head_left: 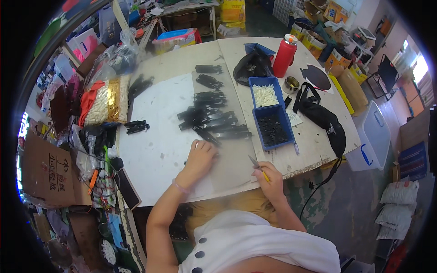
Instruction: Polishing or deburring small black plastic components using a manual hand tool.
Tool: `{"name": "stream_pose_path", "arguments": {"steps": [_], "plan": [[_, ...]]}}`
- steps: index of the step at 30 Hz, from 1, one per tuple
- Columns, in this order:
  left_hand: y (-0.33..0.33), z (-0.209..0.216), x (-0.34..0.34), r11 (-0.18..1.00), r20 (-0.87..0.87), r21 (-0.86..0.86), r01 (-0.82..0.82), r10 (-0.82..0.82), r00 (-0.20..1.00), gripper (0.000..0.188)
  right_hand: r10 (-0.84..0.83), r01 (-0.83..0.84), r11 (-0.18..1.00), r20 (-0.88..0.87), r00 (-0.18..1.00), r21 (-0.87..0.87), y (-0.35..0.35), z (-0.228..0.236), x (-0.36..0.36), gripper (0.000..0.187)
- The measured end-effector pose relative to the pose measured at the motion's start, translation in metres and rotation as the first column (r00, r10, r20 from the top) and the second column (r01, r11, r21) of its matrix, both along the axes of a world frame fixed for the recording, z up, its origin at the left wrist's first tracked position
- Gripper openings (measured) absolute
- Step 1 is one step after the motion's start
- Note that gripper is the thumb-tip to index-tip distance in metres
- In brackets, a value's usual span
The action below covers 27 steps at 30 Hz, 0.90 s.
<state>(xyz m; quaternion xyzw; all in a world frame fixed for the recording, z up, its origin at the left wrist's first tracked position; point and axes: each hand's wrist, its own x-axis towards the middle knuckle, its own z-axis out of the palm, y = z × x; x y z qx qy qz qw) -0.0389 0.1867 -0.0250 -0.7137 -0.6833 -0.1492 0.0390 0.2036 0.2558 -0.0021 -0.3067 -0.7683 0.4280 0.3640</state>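
Observation:
My left hand (200, 159) rests on the white sheet (154, 150) with its fingers curled down. Its fingertips are beside a slim black piece (205, 135) at the near end of a loose group. What lies under the fingers is hidden; a small dark bit shows by the hand's left edge. Many similar long black pieces (209, 99) lie in clusters beyond it, partly blurred. In my right hand (271, 183), closed near the table's front edge, is a yellow-handled tool (265, 175) with a pointed grey tip, angled up and left.
Right of the black pieces, blue trays hold white bits (265, 95) and small black parts (273, 127). Farther off are a red bottle (285, 56), a metal cup (291, 84) and a black bag (321, 113). A phone (128, 189) and carton (49, 170) are at left.

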Motion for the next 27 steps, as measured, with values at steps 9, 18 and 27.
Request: {"name": "stream_pose_path", "arguments": {"steps": [9, 18, 27], "plan": [[-0.021, 0.007, 0.041, 0.908, 0.490, 0.308, -0.285, 0.106, 0.866, 0.025, 0.047, -0.066, 0.993, 0.184, 0.982, 0.098, -0.009, -0.016, -0.035, 0.021], [-0.027, 0.026, 0.052, 0.909, 0.401, 0.259, -0.325, 0.205, 0.893, 0.021, 0.083, -0.113, 0.979, 0.179, 0.980, 0.169, -0.017, -0.011, -0.048, 0.017], [-0.128, 0.065, 0.044, 0.878, 0.884, -0.437, 0.195, 0.459, -0.083, 0.028, 0.495, -0.497, 0.814, 0.090, 0.865, 0.300, -0.044, -0.021, -0.034, 0.021]]}}
